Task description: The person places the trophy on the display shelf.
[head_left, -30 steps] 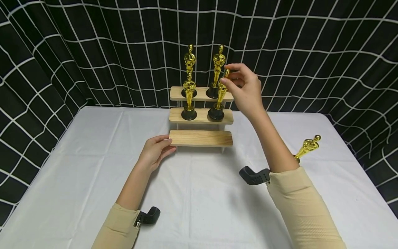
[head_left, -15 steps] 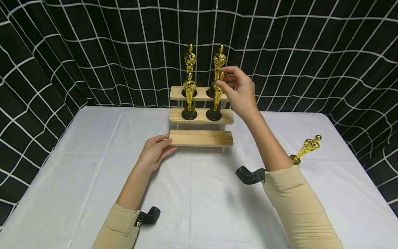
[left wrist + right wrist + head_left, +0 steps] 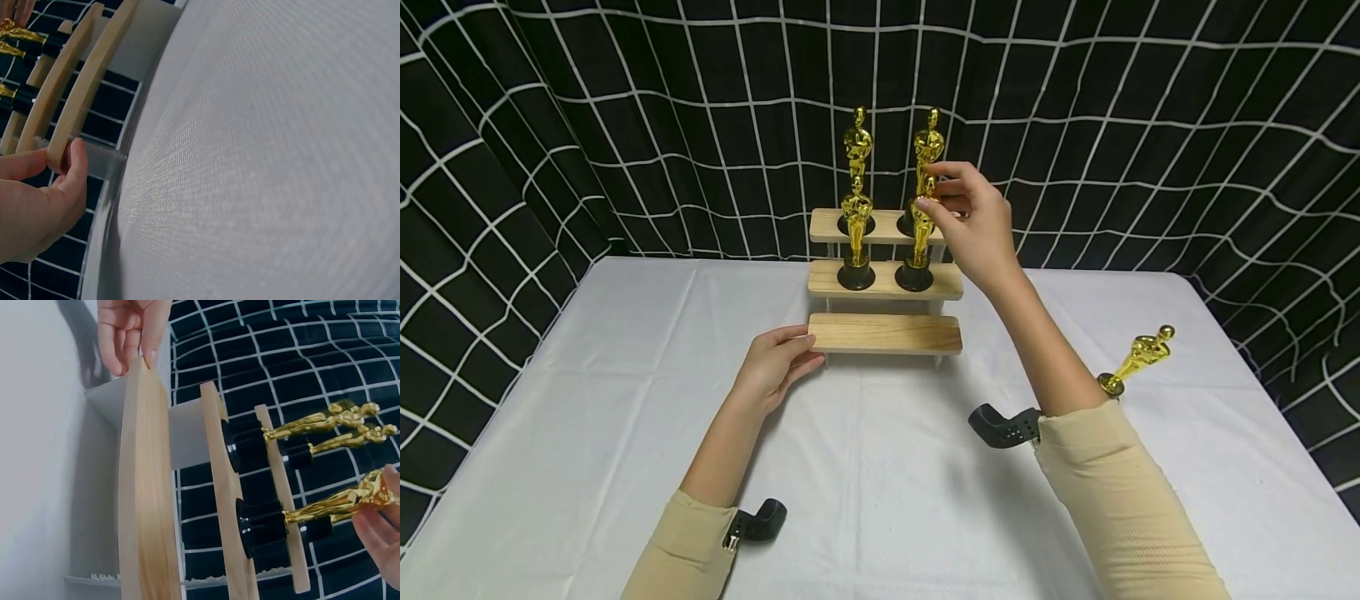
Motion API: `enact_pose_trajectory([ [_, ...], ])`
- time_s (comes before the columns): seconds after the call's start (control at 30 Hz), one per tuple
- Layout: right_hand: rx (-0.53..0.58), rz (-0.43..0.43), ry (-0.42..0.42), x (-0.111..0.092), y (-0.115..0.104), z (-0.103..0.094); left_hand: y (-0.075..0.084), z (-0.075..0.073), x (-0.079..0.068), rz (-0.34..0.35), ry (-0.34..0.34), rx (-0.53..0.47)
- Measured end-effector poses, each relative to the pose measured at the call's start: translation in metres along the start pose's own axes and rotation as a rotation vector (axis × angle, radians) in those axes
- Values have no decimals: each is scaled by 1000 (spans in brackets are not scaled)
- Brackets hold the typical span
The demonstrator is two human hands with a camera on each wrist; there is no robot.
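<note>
My right hand (image 3: 981, 218) pinches the upper part of a gold statuette trophy (image 3: 921, 237), whose round black base stands on the right of the middle shelf (image 3: 884, 280). In the right wrist view the fingers (image 3: 373, 528) touch that trophy at its chest. Another trophy (image 3: 856, 225) stands upright on the left of the same shelf. Two more, a left trophy (image 3: 859, 146) and a right trophy (image 3: 929, 142), stand on the top shelf (image 3: 884, 218). With thumb and fingers, my left hand (image 3: 775, 367) grips the left end of the bottom wooden shelf (image 3: 884, 333).
A fifth trophy (image 3: 1142, 358) lies tilted on the white tablecloth (image 3: 865, 492) at the right, beside my right forearm. Clear panels (image 3: 187, 434) support the shelves. Black curtain with a white grid (image 3: 700, 142) hangs behind and at both sides.
My right hand has shifted the trophy left along the middle shelf, away from its right end, and now holds it nearly still. My left hand has stayed on the bottom shelf.
</note>
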State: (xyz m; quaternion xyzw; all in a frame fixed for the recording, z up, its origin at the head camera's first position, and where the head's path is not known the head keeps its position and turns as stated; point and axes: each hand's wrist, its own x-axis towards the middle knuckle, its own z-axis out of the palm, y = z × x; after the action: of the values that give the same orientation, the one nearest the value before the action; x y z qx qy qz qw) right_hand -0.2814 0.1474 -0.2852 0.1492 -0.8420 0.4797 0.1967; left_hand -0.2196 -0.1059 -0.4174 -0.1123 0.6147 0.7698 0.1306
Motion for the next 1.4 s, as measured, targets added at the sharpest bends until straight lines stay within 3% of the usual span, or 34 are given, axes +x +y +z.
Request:
enact_pose_trajectory([
  [0.63,1,-9,48,-18,3,-20,0,-1,-2,8,-10,-2],
  [1.4,-5,6,63,-68,4,-45,0,-1,-1,12,5,4],
])
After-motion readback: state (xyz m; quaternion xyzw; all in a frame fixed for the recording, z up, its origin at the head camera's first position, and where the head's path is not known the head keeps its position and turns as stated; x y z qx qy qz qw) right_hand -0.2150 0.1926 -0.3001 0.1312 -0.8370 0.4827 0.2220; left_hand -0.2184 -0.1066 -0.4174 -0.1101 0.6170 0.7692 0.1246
